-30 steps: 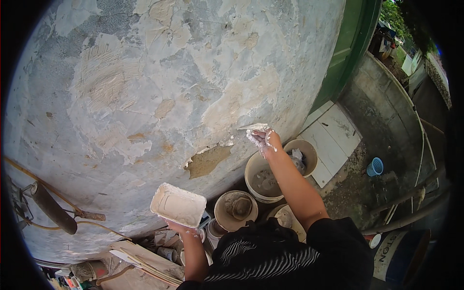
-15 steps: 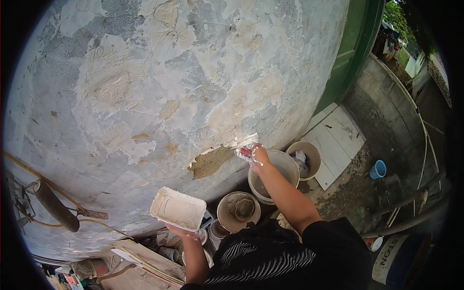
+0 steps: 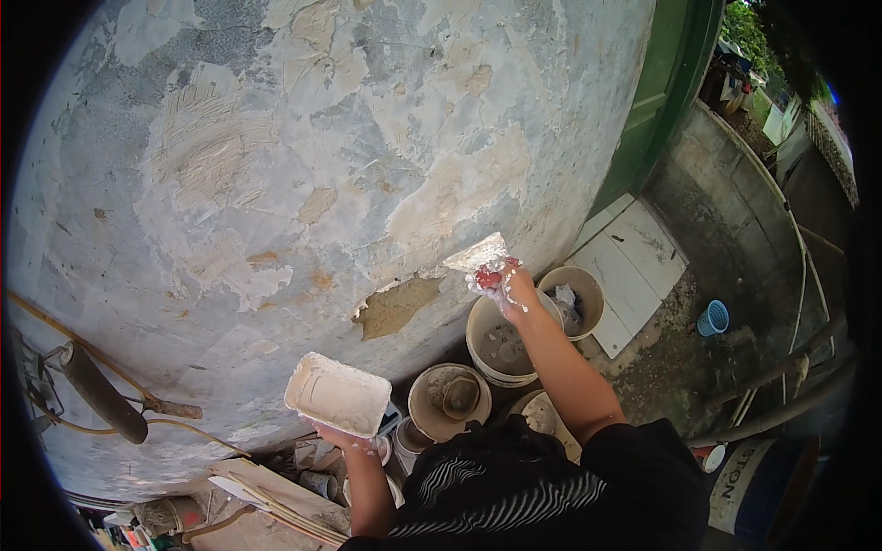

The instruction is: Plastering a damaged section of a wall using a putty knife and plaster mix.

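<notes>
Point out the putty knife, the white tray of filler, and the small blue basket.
putty knife (image 3: 476, 252), head view, on the flat blade against the wall.
white tray (image 3: 337, 395), head view, on its filler-coated inside.
blue basket (image 3: 711, 319), head view, on its side wall.

Two hands are up at the wall: the right hand (image 3: 501, 283) holds one putty knife (image 3: 476, 253), the left hand (image 3: 344, 439) carries one white tray (image 3: 337, 395). Three buckets (image 3: 501, 342) stand below. One small blue basket (image 3: 712, 319) lies farther off.

Your single head-worn fisheye is looking steeply down along the patched wall (image 3: 303, 184) from close by, taking in your forearms and the buckets (image 3: 501, 340) below.
</notes>
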Demonstrator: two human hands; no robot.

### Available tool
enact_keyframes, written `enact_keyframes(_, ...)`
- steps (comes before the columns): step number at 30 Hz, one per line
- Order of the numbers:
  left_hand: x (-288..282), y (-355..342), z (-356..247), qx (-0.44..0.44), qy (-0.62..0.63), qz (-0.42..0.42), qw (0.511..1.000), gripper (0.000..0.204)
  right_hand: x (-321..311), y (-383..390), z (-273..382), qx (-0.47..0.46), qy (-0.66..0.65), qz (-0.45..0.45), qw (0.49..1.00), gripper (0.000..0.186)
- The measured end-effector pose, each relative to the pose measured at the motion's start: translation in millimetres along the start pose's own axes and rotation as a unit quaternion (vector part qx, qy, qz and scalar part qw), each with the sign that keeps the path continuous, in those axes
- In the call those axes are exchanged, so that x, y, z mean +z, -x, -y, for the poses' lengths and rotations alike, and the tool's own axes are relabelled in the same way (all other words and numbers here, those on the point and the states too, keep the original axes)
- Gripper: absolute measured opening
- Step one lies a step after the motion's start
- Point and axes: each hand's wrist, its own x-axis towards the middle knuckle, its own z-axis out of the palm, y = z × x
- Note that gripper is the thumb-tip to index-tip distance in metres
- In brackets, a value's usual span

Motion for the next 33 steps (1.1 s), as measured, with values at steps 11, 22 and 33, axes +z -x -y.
enact_keyframes(11,-10.5,3.2,-6.5,0.017,-0.008,-0.023,1.0,0.057,-11.6,-30.2,-78.8,-0.034,-0.07,-0.071,0.994,0.013)
enact_keyframes(22,-9.4,3.5,-7.2,0.042,-0.025,-0.025,0.998,0.056,0.5,-7.6,-53.5,-0.006,-0.009,-0.104,0.995,0.019)
enact_keyframes(33,-25.1,2.9,-15.3,0.021,-0.01,-0.014,1.0,0.06,3.5,-38.0,-56.8,-0.056,-0.116,-0.065,0.99,0.02)
